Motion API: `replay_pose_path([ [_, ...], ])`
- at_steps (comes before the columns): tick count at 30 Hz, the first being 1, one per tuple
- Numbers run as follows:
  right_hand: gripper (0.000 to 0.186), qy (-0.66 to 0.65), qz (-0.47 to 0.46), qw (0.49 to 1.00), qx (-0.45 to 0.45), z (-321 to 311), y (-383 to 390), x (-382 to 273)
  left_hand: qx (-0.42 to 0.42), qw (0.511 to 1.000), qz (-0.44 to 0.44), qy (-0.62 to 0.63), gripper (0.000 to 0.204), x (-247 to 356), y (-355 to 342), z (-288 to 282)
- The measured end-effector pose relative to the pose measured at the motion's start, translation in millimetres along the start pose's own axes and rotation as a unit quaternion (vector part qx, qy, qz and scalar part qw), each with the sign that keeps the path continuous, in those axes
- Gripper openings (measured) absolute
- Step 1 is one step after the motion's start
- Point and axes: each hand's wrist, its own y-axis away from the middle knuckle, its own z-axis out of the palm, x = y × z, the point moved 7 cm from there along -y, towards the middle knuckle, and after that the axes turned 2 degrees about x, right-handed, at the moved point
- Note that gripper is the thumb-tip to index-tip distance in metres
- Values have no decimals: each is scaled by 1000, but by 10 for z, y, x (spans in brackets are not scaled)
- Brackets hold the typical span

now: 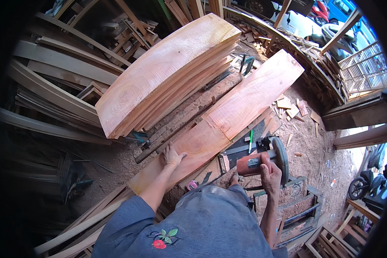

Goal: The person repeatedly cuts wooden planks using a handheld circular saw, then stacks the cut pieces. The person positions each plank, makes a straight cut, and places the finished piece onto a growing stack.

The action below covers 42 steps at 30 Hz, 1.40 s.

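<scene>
Frame centre: my left hand [173,156] lies flat, open, on the plank [228,116]; my right hand [270,172] grips the circular saw [262,158]. Plank may shift, blade could bind.

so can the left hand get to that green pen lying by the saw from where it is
Probably yes. The left hand rests flat on the long plank, holding nothing, and the green pen lies in the open past the plank's right edge. It would have to cross toward the right hand gripping the circular saw.
</scene>
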Motion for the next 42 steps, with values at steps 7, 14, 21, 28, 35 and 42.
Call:
replay_pose_path([
  [7, 44, -142, 127, 978, 91, -633, 409, 283, -145, 985, 88, -13, 103, 21, -514, -317],
  [14, 46, -171, 133, 971, 98, -750, 471, 287, -96, 958, 254, 89, 68, 321, 155, -746],
  [21, 39, -169, 129, 976, 51, -685, 321, 378, -14, 939, 188, 289, 39, 63, 1307, -1883],
  [28, 35, -142, 113, 983, -5, -564, 104, 452, 319, 773, 183, 516, 37, -922, 2305, -3212],
  [35, 29, -147, 94, 983, -51, -526, 26, 412, 418, 616, 40, 667, 51, -1965, 2704, -3181],
  [42, 25, -124, 79, 988, -49, -567, 36, 399, 342, 418, -143, 830, 55, -2246, 2268, -1292],
])
